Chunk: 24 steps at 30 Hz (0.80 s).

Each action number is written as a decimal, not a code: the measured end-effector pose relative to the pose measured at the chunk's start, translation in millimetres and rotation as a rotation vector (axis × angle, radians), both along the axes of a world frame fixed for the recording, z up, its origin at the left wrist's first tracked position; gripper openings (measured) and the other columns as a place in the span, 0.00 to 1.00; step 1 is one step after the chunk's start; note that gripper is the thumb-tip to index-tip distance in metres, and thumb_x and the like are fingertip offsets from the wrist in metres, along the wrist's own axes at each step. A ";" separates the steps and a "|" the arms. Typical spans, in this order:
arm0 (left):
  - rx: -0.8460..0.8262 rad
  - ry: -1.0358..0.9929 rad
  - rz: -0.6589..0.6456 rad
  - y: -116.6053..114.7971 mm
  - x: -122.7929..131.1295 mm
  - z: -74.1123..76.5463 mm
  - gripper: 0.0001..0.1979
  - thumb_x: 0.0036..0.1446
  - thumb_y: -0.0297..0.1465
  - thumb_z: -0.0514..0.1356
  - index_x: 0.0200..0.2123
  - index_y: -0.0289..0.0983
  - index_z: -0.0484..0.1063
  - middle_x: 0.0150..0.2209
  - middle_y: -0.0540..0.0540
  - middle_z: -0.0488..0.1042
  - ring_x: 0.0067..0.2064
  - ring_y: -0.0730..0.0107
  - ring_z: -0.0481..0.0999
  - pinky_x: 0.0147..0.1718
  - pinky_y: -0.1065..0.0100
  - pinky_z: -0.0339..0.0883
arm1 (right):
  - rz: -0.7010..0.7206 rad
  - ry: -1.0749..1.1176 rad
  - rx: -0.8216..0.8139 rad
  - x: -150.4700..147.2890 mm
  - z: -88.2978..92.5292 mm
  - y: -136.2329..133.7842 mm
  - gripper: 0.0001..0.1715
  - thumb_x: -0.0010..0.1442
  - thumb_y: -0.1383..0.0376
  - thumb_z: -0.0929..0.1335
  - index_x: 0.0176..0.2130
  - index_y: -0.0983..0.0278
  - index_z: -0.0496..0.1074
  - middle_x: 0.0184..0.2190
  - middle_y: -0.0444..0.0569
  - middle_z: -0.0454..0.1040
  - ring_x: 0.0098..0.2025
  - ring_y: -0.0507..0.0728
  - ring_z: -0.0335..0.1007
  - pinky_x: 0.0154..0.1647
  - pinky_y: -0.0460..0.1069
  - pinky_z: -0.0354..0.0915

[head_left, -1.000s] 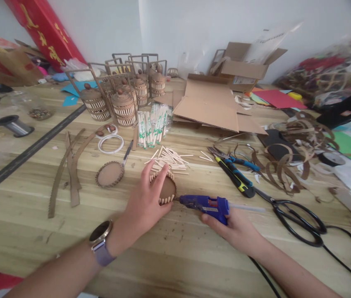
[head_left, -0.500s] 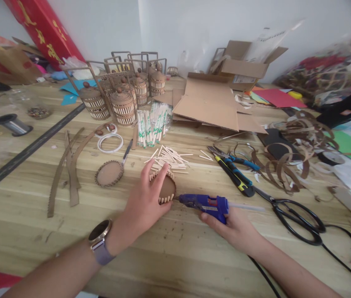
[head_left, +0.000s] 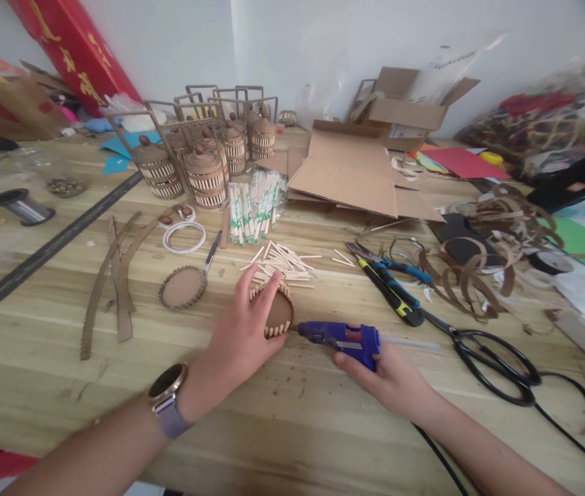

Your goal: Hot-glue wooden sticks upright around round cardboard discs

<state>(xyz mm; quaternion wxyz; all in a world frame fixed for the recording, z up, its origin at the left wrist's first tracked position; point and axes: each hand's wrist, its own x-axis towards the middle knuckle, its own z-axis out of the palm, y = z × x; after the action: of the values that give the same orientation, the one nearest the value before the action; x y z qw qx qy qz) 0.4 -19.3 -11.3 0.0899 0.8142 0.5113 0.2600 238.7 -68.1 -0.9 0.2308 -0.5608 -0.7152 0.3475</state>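
Observation:
My left hand [head_left: 245,324], with a watch [head_left: 167,386] on its wrist, grips a round brown cardboard base [head_left: 280,311] edged with short upright sticks. Wrapped round the handle of a blue hot glue gun [head_left: 342,339] is my right hand [head_left: 382,375]. The gun's nozzle points left and meets the base's right edge; whether it touches cannot be made out. Just beyond the base lies a pile of short wooden sticks [head_left: 284,260]. A second round cardboard piece [head_left: 182,287] with a corrugated rim rests to the left.
Lidded stick baskets [head_left: 207,178] with tall handles stand at the back, near wrapped sticks [head_left: 255,207] and cardboard sheets [head_left: 346,172]. On the right lie a utility knife [head_left: 390,289], pliers [head_left: 400,267], black scissors [head_left: 496,365] and curled brown strips [head_left: 483,255]. Cardboard strips [head_left: 121,303] are at left.
Almost nothing differs. Both hands, the base and the glue gun hold nearly the same positions.

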 end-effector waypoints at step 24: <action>0.012 0.020 -0.002 -0.4 0.2 1.7 0.49 0.44 0.26 0.71 0.65 0.44 0.50 0.66 0.33 0.48 0.66 0.35 0.58 0.55 0.43 0.68 | 0.006 0.000 0.016 -1.7 1.5 -0.3 0.20 0.62 0.54 0.63 0.45 0.62 0.75 0.35 0.52 0.80 0.36 0.61 0.75 0.41 0.55 0.72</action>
<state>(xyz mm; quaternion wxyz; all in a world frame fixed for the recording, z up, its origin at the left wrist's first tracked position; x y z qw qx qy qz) 0.6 -19.7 -9.6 0.0801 0.8177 0.5099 0.2549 236.9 -68.4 0.6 0.2341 -0.5570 -0.7195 0.3424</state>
